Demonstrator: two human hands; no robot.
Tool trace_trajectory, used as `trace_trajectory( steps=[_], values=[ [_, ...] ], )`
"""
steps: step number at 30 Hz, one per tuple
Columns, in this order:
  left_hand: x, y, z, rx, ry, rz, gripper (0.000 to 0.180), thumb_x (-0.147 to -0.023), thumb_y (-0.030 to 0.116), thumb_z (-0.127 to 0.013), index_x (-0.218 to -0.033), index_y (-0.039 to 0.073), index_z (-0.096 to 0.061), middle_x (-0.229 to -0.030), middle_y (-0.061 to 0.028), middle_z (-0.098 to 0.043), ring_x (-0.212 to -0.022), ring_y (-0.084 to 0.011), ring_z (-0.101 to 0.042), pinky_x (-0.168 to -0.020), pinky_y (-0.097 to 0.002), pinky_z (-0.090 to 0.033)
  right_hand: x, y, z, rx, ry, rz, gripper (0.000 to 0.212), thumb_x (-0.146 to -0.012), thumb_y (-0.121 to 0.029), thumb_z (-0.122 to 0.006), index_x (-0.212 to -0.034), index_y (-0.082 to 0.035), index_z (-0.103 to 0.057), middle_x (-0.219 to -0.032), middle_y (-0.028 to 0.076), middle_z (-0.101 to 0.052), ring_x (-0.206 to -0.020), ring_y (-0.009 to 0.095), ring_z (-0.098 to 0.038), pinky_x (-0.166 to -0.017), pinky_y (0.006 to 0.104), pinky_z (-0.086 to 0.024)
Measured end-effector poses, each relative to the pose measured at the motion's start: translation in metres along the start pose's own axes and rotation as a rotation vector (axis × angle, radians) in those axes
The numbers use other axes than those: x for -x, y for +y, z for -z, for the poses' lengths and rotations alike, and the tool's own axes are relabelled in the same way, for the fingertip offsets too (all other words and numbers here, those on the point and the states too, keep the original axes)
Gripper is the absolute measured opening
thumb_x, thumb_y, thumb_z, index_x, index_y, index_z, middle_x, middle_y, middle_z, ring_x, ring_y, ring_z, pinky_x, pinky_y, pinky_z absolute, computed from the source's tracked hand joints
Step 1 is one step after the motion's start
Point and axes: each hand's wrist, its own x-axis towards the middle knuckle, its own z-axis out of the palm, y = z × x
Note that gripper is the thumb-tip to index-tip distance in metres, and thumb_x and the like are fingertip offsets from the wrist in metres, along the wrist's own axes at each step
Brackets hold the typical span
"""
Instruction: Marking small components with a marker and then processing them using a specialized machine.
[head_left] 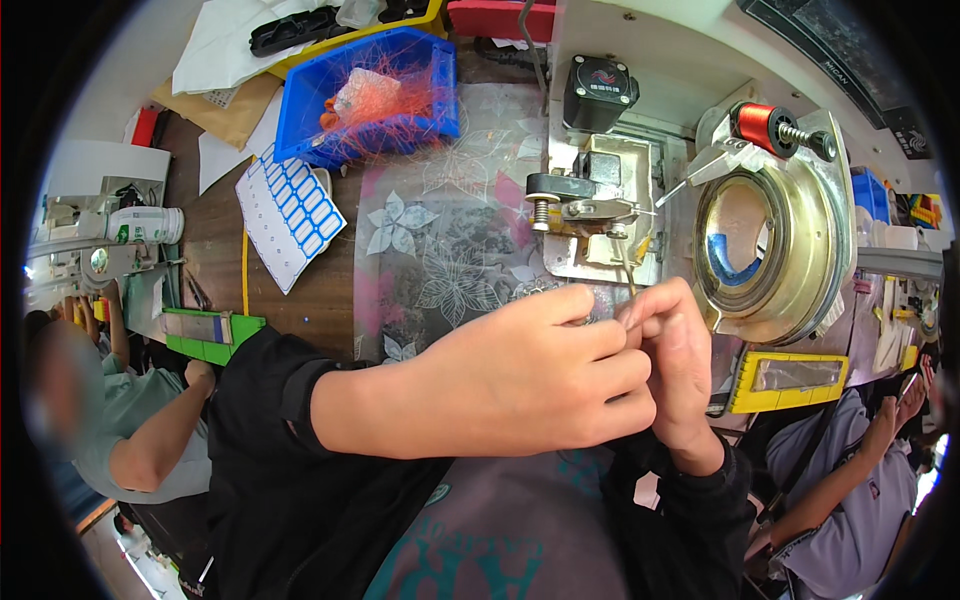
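In front of a winding machine, my left hand (560, 375) is closed, knuckles up, reaching across to the right. Its fingertips meet those of my right hand (682, 355), whose fingers are bent in a pinch. Whatever lies between the fingers is hidden or too small to make out. Just beyond them stands the machine's clamp head (590, 200) with a small spring and metal arms. To its right is a large metal ring (800, 270) with a blue patch inside. A spool of red wire (765, 127) is mounted above the ring.
A blue bin (300, 110) with tangled red wire stands at the back left. Near it lies a sheet of blue-edged labels (290, 225). A clear patterned mat (440, 250) covers the bench. A yellow tray (788, 382) sits at right. Co-workers sit on both sides.
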Motion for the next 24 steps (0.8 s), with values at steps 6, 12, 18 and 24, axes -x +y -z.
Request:
trace_trajectory(
  steps=[6,12,18,24],
  values=[
    [0.003,-0.005,-0.005,0.163,0.006,0.081,0.013,-0.076,0.017,-0.066,-0.08,0.017,-0.053,-0.076,0.0041,-0.045,-0.074,-0.0107,-0.051,-0.066,-0.0281,-0.038,-0.012,0.006,-0.003,0.117,0.07,-0.019,0.022,-0.107,-0.021,-0.049,-0.091,-0.006,-0.048,-0.071,-0.005,-0.045,-0.063,0.001,-0.035,-0.055,0.0207,-0.03],
    [0.001,-0.028,0.028,0.191,0.09,0.185,0.015,-0.076,0.016,-0.068,-0.09,0.016,-0.066,-0.08,0.0036,-0.056,-0.075,-0.0137,-0.055,-0.067,-0.0303,-0.039,-0.028,0.009,-0.004,0.142,0.119,-0.127,0.025,-0.108,-0.024,-0.048,-0.089,-0.008,-0.046,-0.065,-0.006,-0.042,-0.052,0.002,-0.032,-0.046,0.0216,-0.026],
    [-0.018,-0.085,0.037,0.23,0.216,0.259,0.018,-0.08,0.007,-0.07,-0.098,0.008,-0.07,-0.088,-0.0044,-0.063,-0.082,-0.0252,-0.058,-0.074,-0.0364,-0.044,-0.054,0.011,-0.004,-0.235,0.156,-0.256,0.016,-0.108,-0.026,-0.048,-0.109,-0.011,-0.046,-0.06,-0.008,-0.031,-0.045,0.002,-0.026,-0.042,0.0203,-0.02],
    [-0.039,-0.116,0.007,0.343,0.155,0.105,0.007,-0.088,0.018,-0.066,-0.09,0.011,-0.069,-0.092,-0.003,-0.065,-0.098,-0.0267,-0.06,-0.084,-0.0403,-0.049,-0.073,0.014,-0.006,-0.226,0.206,-0.164,0.018,-0.109,-0.026,-0.046,-0.119,-0.011,-0.047,-0.067,-0.004,-0.041,-0.049,0.003,-0.033,-0.044,0.02,-0.024]
  ],
)
